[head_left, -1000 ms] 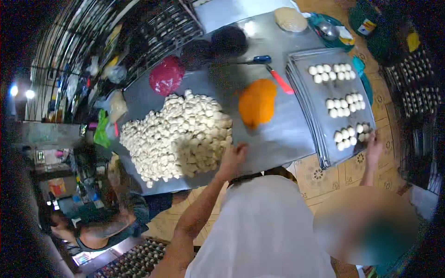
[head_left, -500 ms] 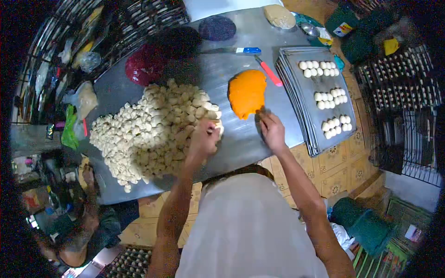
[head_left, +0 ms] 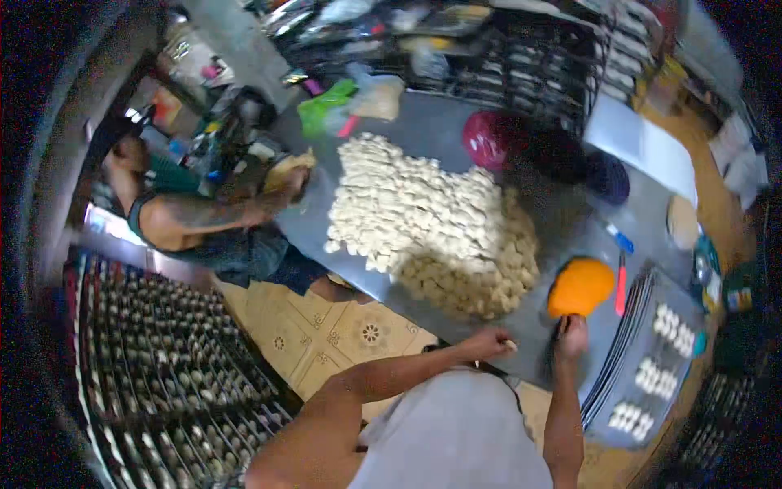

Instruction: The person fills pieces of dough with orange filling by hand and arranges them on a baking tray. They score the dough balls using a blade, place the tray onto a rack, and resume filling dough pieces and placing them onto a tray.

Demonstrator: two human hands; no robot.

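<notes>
My left hand (head_left: 487, 345) is closed near the table's front edge, with a small pale dough piece (head_left: 511, 346) at its fingertips. My right hand (head_left: 573, 336) is closed at the near edge of an orange mound of soft filling (head_left: 583, 285). Something dark shows at the right fingers, too blurred to name. To the left of the mound, a wide heap of cut dough pieces (head_left: 423, 212) covers much of the metal table (head_left: 322, 204).
Stacked trays (head_left: 658, 383) with rows of dough balls stand at the right. A red-handled tool (head_left: 621, 285) and a blue-handled one (head_left: 621, 238) lie beyond the filling. A co-worker (head_left: 191, 216) handles a yellowish mass (head_left: 285, 169) at the left. Loaded racks (head_left: 179, 375) fill the lower left.
The view has swung left, bringing the co-worker and racks in. My left hand has drawn back from the dough heap toward my body with a dough piece. My right hand stays by the filling.
</notes>
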